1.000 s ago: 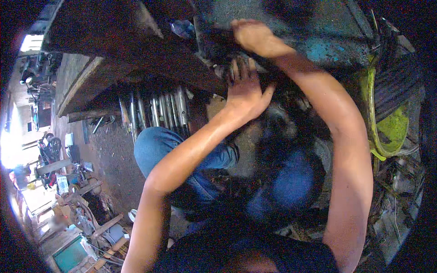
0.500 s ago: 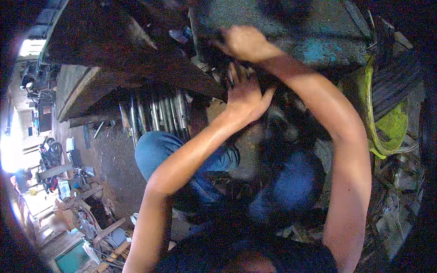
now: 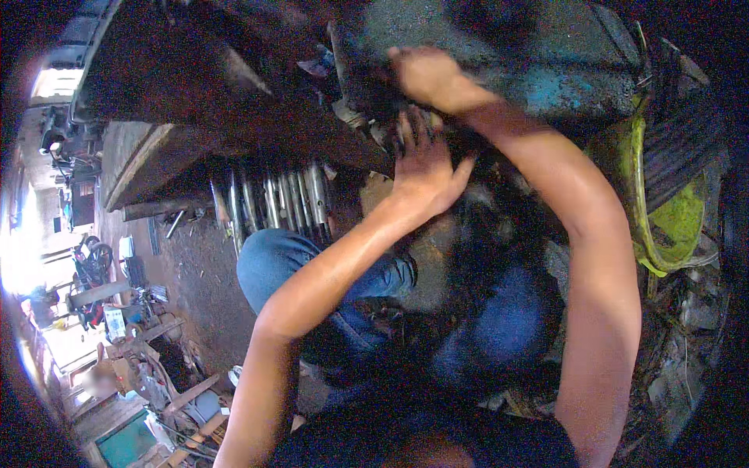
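My left hand (image 3: pixel 422 165) lies against a dark part beneath the dark metal machine body (image 3: pixel 499 35), its fingers stretched out and its thumb spread wide. Blackened fingertips rest close to a small pale metal fitting (image 3: pixel 349 115). Just above it, my right hand (image 3: pixel 427 76) is bent in front of the machine's lower edge, fingers curled together. Shadow hides what those fingers hold, if anything. Worn blue paint (image 3: pixel 558 92) shows on the machine to the right of this hand.
Several shiny metal tubes (image 3: pixel 273 199) stand left of my jeans-clad knee (image 3: pixel 273 261). A heavy wooden board (image 3: pixel 136 160) juts out at the left. A yellow-green container (image 3: pixel 672 226) is on the right, beside dark ribbed material. Motorcycles (image 3: pixel 92 257) and clutter fill the far left.
The view has shifted slightly, so most things sit a little further right. Both hands stay in nearly the same place at the machine; my right hand remains curled.
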`<state>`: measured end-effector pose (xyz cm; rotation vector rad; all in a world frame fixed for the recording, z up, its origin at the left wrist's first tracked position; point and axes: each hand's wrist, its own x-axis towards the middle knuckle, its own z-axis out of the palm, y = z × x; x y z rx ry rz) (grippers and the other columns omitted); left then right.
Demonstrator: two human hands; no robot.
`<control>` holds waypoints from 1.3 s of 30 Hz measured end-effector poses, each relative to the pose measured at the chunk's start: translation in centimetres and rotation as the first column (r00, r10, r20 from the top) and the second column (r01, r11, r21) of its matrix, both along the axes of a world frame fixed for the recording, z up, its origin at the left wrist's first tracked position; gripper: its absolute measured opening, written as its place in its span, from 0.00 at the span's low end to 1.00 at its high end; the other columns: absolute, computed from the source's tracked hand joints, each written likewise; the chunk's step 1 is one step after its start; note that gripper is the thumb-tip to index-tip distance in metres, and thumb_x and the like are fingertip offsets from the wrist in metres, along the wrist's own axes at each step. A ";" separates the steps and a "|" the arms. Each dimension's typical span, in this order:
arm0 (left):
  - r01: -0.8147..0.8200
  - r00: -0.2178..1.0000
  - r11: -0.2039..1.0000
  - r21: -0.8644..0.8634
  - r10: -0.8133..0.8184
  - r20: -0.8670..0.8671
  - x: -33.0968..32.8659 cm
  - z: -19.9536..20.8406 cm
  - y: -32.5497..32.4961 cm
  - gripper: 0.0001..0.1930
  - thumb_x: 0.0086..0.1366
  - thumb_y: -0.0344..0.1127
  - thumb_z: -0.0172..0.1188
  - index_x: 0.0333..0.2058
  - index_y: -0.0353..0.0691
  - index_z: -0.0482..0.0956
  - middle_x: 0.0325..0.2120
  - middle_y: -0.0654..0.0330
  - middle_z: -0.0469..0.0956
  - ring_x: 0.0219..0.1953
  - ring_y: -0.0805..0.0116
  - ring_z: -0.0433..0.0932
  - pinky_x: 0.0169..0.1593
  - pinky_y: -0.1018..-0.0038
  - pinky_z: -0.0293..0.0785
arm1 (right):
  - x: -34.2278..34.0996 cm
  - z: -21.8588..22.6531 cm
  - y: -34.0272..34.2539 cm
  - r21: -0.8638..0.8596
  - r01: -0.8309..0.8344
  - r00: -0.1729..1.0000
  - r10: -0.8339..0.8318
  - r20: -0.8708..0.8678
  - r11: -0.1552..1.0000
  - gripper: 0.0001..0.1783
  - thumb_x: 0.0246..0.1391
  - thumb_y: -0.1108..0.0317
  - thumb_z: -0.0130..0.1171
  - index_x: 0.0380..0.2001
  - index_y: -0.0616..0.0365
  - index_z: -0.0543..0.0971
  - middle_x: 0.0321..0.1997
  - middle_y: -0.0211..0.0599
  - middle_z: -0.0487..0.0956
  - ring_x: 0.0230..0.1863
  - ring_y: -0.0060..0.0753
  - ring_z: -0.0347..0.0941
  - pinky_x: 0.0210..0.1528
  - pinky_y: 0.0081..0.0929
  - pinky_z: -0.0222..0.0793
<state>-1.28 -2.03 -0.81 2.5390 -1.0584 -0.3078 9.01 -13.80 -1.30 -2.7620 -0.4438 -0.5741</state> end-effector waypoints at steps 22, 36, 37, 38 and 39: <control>-0.083 0.993 0.995 0.052 0.078 0.085 0.1 0.8 -0.3 0.41 0.57 0.53 0.44 0.54 0.22 0.41 0.55 0.29 0.40 0.59 0.34 0.35 0.61 0.56 0.41 | 14.9 -3.2 -0.8 0.122 0.249 0.850 -0.156 -0.503 0.961 0.30 0.50 0.41 0.39 0.35 0.57 0.77 0.40 0.45 0.75 0.44 0.49 0.70 0.48 0.44 0.63; 0.017 0.976 1.000 0.022 -0.021 0.217 -0.1 0.3 -0.1 0.40 0.55 0.53 0.47 0.55 0.24 0.46 0.54 0.28 0.40 0.59 0.35 0.35 0.61 0.55 0.35 | 16.9 -2.8 -0.6 0.297 0.200 0.913 -0.067 -0.403 0.934 0.32 0.48 0.39 0.39 0.33 0.59 0.77 0.36 0.50 0.75 0.42 0.53 0.70 0.46 0.42 0.64; 0.014 0.974 1.000 0.024 -0.019 0.227 0.0 0.2 -0.2 0.40 0.55 0.53 0.47 0.55 0.24 0.46 0.54 0.28 0.40 0.59 0.35 0.35 0.61 0.55 0.35 | 17.7 -3.3 -0.3 0.316 0.167 0.917 -0.030 -0.397 0.934 0.30 0.48 0.41 0.41 0.32 0.58 0.77 0.35 0.48 0.76 0.40 0.53 0.71 0.44 0.42 0.66; -0.010 0.987 0.998 -0.063 0.020 0.162 0.0 0.2 -0.1 0.40 0.55 0.53 0.48 0.55 0.24 0.47 0.54 0.28 0.40 0.59 0.35 0.35 0.61 0.54 0.35 | 17.6 -4.0 -0.1 0.330 0.146 0.918 -0.003 -0.396 0.933 0.29 0.48 0.42 0.41 0.31 0.57 0.77 0.35 0.48 0.76 0.40 0.53 0.71 0.43 0.42 0.66; -0.058 0.997 0.996 -0.073 0.062 0.048 0.0 0.1 -0.1 0.40 0.55 0.53 0.48 0.55 0.24 0.48 0.54 0.28 0.40 0.59 0.35 0.34 0.60 0.54 0.35 | 17.4 -4.3 0.1 0.343 0.124 0.919 0.023 -0.394 0.931 0.28 0.48 0.43 0.42 0.31 0.57 0.77 0.34 0.47 0.76 0.39 0.52 0.72 0.42 0.42 0.67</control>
